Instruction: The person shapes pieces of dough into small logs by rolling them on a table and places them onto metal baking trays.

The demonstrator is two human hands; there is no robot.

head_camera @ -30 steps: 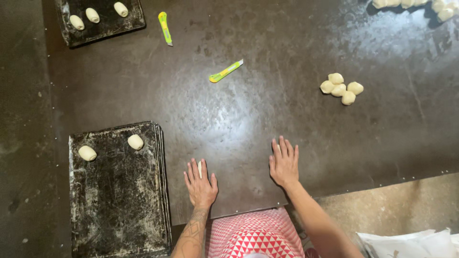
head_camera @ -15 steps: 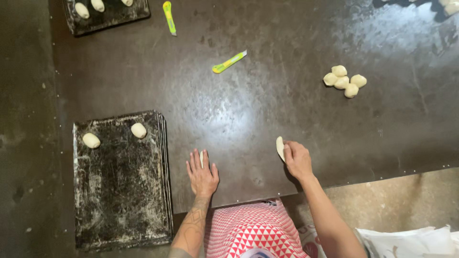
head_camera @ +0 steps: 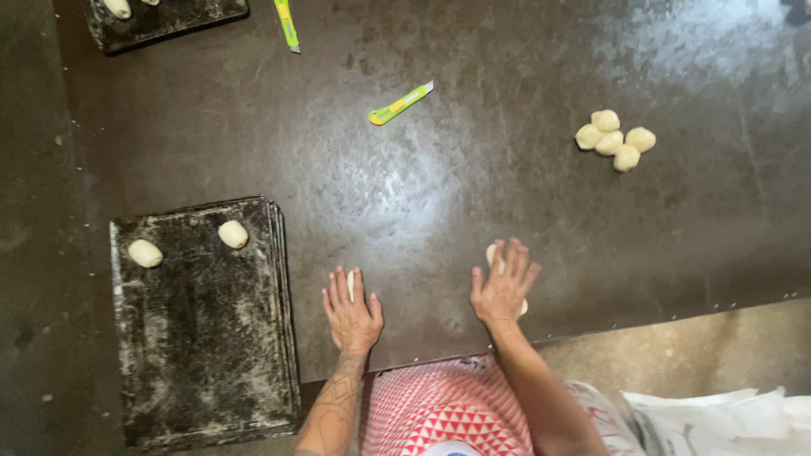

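Dark, worn metal table fills the view. Left hand lies flat, fingers spread, over a dough piece showing between them. Right hand presses flat on a second dough piece. Both seem to be rolling dough into shape; next, each hand needs even pressure. To the left is a tray with two rolls, farther off four dough balls and a green cutter.
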